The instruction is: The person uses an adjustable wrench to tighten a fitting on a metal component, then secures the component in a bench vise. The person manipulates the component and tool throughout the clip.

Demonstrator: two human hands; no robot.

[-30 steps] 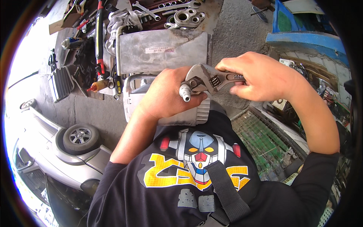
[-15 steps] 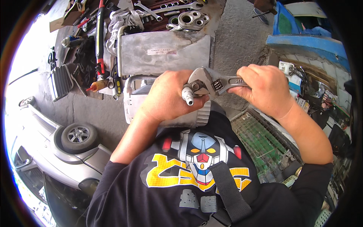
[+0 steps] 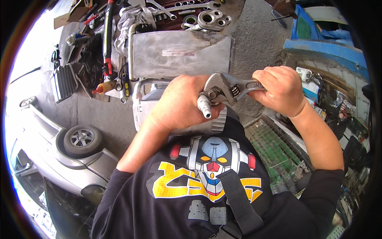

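Observation:
My left hand [image 3: 179, 102] grips a small metal fitting [image 3: 205, 106] with a white nozzle end pointing down. My right hand [image 3: 280, 90] is closed around the handle of a silver adjustable wrench [image 3: 227, 87]. The wrench's jaws sit on the nut at the top of the fitting. Both hands are held close in front of my chest, above a finned aluminium radiator part [image 3: 145, 104] lying on the concrete.
A flat aluminium heat exchanger [image 3: 179, 53] lies further out, with spanners [image 3: 171, 8] and round metal flanges [image 3: 213, 19] beyond it. Rags and hand tools [image 3: 107, 40] lie to the left. A silver car's wheel [image 3: 81, 139] is at lower left; a green grating [image 3: 274, 151] at right.
My right hand has swung the wrench handle outward to the right, turning the jaws on the fitting. My left hand has stayed closed on the fitting.

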